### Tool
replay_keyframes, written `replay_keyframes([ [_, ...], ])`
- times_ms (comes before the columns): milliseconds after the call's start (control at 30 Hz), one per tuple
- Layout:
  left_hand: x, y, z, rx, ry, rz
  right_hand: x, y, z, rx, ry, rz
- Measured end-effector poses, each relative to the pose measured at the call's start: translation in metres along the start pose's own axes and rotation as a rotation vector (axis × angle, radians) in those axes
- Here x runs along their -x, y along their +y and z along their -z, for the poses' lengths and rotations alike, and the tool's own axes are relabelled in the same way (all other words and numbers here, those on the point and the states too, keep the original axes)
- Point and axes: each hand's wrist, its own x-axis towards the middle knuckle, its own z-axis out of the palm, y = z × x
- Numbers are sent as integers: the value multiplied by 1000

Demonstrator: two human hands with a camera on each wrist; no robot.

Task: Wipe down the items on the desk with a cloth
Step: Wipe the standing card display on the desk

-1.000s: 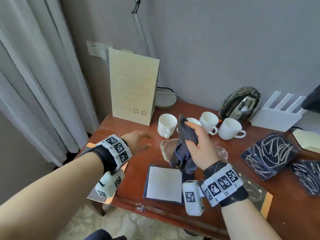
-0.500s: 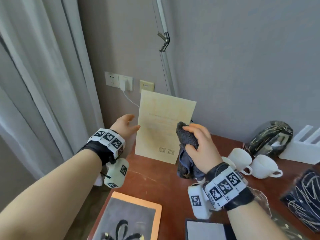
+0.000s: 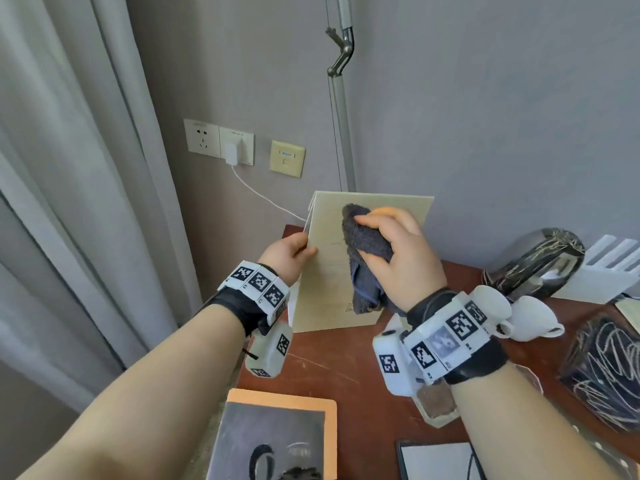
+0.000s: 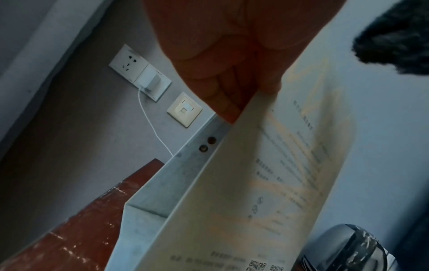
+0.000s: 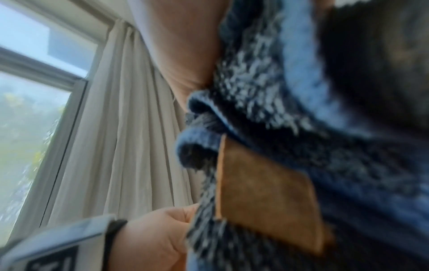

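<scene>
Gripping one sign [image 3: 329, 271], left hand [image 3: 289, 256]; right hand [image 3: 401, 261] clutches one cloth [image 3: 363, 251].

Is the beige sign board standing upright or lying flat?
Upright: the sign board stands on its bottom edge on the desk, left hand gripping its side.

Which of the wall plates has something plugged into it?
The middle white socket: a white charger with a cable sits in it. The white socket left of it and the beige plate on the right hold nothing.

fuzzy terry cloth [image 3: 365, 244], glossy wooden desk [image 3: 346, 372]
</scene>
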Motion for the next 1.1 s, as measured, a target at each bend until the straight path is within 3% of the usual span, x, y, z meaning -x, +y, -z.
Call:
replay_keyframes([
  [233, 6, -4, -6, -9, 38, -62, -29, -3, -30, 229, 24, 243],
  [567, -2, -8, -5, -47, 17, -77, -11, 25, -45, 267, -76, 189],
  [767, 2, -7, -8, -19, 41, -85, -34, 10, -30, 186, 106, 101],
  [967, -4, -11, -8, -63, 46, -112, -9, 21, -50, 277, -151, 138],
  [1033, -2, -10, -8, -39, 46, -117, -12, 18, -47, 275, -148, 129],
  [1100, 2, -9, -9, 1, 56, -114, -21, 11, -41, 239, -57, 146],
])
